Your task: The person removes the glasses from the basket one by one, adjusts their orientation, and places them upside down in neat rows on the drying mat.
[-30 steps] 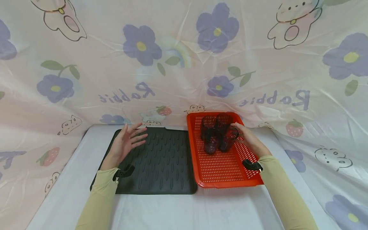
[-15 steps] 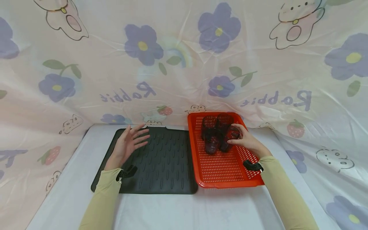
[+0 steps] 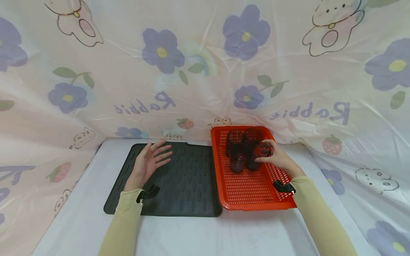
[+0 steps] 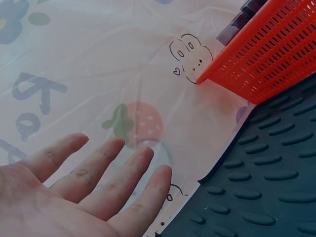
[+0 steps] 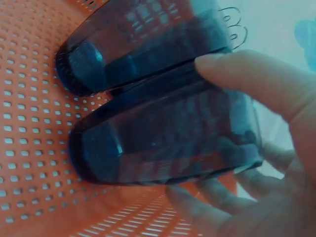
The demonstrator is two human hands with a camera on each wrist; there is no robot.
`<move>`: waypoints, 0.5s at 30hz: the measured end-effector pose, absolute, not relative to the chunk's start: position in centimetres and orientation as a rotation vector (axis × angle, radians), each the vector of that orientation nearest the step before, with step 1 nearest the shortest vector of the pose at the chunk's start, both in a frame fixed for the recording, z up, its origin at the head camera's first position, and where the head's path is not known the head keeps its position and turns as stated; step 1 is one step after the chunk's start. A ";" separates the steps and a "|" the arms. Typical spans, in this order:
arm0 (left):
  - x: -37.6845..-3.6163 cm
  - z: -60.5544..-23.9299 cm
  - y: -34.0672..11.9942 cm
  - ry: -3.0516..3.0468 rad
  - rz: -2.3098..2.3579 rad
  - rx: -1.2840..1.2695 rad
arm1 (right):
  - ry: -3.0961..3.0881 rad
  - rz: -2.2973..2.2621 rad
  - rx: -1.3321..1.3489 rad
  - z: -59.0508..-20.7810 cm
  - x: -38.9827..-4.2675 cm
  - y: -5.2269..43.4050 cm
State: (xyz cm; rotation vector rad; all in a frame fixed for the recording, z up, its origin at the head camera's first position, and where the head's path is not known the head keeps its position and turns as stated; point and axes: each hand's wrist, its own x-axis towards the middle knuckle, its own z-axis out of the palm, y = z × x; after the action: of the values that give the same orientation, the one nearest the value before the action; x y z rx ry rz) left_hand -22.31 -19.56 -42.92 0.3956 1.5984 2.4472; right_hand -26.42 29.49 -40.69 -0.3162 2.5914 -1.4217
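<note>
right hand [image 3: 279, 159] had closed round dark cup [image 3: 258, 156] | red basket [image 3: 250, 188], right | left hand [image 3: 148, 163] stayed spread above black mat [image 3: 185, 185]

A pale pink plastic sheet [image 3: 205, 71] hangs as the back wall and folds in on both sides, wrinkled and faintly glossy under soft, even light. It is printed with purple flowers [image 3: 246, 32], green leaves, small strawberries [image 3: 331, 145], outlined rabbits [image 3: 330, 26] and the word "Rabbit" in mirror writing [image 3: 309, 111]. Below it lies a white table top [image 3: 205, 234], which runs from the foot of the sheet toward the viewer. In the left wrist view the same sheet [image 4: 98, 74] shows a strawberry and a little rabbit face.
</note>
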 end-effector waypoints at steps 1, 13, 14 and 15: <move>-22.3 -43.0 -19.5 1.599 2.444 0.395 | 2.608 -1.411 -0.309 -40.6 -26.2 29.6; -22.3 -43.4 -19.3 1.618 2.445 0.359 | 2.729 -1.306 -0.299 -39.4 -23.6 30.3; -22.2 -43.4 -19.3 1.624 2.442 0.359 | 2.717 -1.325 -0.301 -39.3 -23.3 30.2; -22.2 -43.3 -19.3 1.624 2.440 0.359 | 2.698 -1.347 -0.299 -39.2 -23.0 30.2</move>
State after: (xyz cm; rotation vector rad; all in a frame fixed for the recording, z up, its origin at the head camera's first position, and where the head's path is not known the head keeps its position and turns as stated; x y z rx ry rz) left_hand -22.24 -19.28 -43.31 0.3587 1.6244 2.4399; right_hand -23.02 30.18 -39.17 -0.2989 2.6980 -1.3469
